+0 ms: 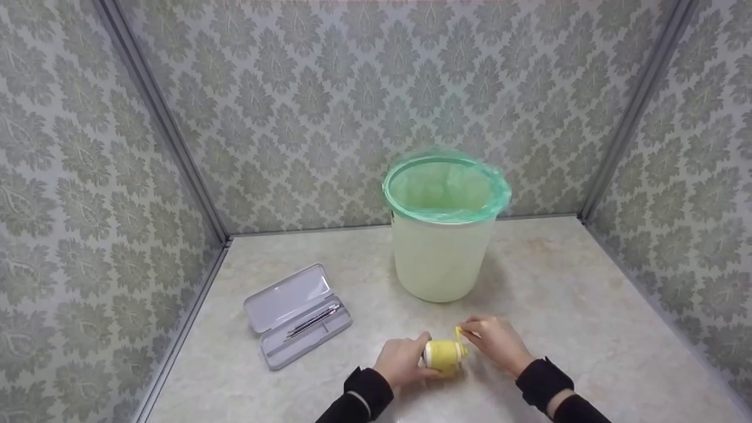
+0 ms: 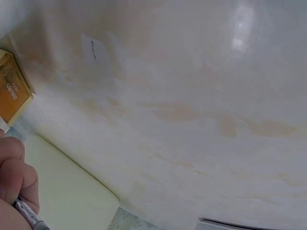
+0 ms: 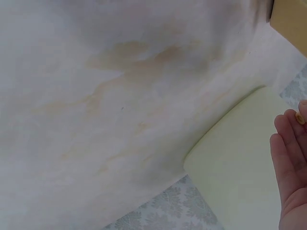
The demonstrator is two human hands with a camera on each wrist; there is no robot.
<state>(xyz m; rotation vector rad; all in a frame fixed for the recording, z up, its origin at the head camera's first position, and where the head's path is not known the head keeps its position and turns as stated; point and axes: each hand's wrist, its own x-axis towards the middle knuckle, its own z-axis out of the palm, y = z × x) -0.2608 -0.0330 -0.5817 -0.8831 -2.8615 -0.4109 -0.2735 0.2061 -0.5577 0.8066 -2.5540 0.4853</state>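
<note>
A yellow hand-crank pencil sharpener (image 1: 443, 355) lies on its side between the hands. My left hand (image 1: 403, 359) grips its body from the left, thumb on top and fingers underneath. In the left wrist view a thin silver, pencil-like end (image 2: 29, 214) pokes out below the left fingers; its other end is hidden. The sharpener's amber see-through drawer (image 2: 13, 88) shows there too. My right hand (image 1: 497, 342) pinches the knob of the crank handle (image 1: 458, 335) at its raised end. That yellow knob (image 3: 300, 118) also appears at the right fingertips in the right wrist view.
An open grey pencil case (image 1: 299, 346) with several dark-patterned pencils (image 1: 314, 320) lies to the left. Behind the hands stands a pale green bin (image 1: 442, 258) with a green rim and a bag liner. Patterned wall panels (image 1: 317, 117) enclose the table.
</note>
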